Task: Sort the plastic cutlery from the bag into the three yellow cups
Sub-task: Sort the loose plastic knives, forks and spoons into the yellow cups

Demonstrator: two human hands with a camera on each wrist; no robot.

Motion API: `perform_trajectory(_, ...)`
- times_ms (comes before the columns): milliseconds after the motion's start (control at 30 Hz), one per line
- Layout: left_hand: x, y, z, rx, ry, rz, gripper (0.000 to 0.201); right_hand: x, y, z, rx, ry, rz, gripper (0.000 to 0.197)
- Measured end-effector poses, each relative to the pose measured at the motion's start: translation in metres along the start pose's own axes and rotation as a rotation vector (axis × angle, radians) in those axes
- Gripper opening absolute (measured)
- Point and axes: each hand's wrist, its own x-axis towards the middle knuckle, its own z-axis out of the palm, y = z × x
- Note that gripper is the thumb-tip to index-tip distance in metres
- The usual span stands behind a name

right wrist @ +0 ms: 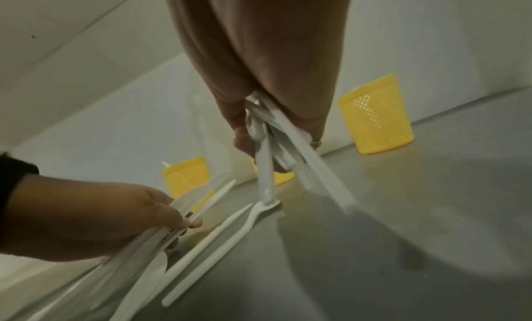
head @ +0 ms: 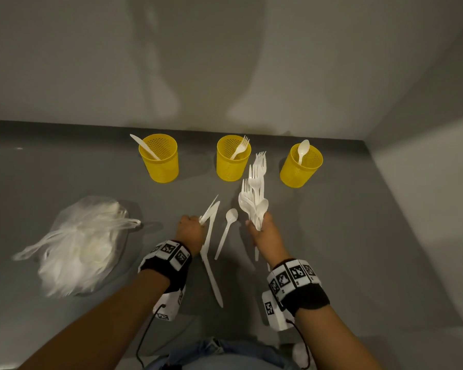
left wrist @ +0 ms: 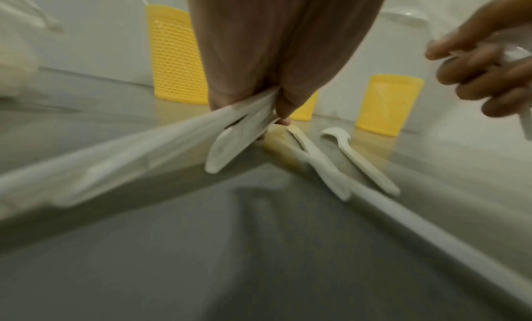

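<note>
While right hand (head: 262, 231) grips cutlery (head: 254, 193), left hand (head: 190, 231) seemingly holds knives (head: 207, 212).

Three yellow cups (head: 231, 158) line the floor's back edge with gaps between; loose spoon (head: 226, 231) lies mid-floor, bag (head: 83, 244) blocks left.

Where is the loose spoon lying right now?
In the head view the loose spoon lies on the grey surface between the left hand and right hand, beside a knife.
</note>
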Motion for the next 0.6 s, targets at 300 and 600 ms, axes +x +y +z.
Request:
perform_trajectory(300, -0.011, 0.027, -0.048, -0.727, 0.109, 0.141, 0.017, -0.009, -0.023, -0.011, 0.178, -0.064, -0.085, 0.047)
perform_trajectory(600, -0.067, 0.089, -0.069, -1.2, -0.167, 0.258, 0.028, -0.022, -0.065, -0.009, 0.376, -0.1, -0.185, 0.031)
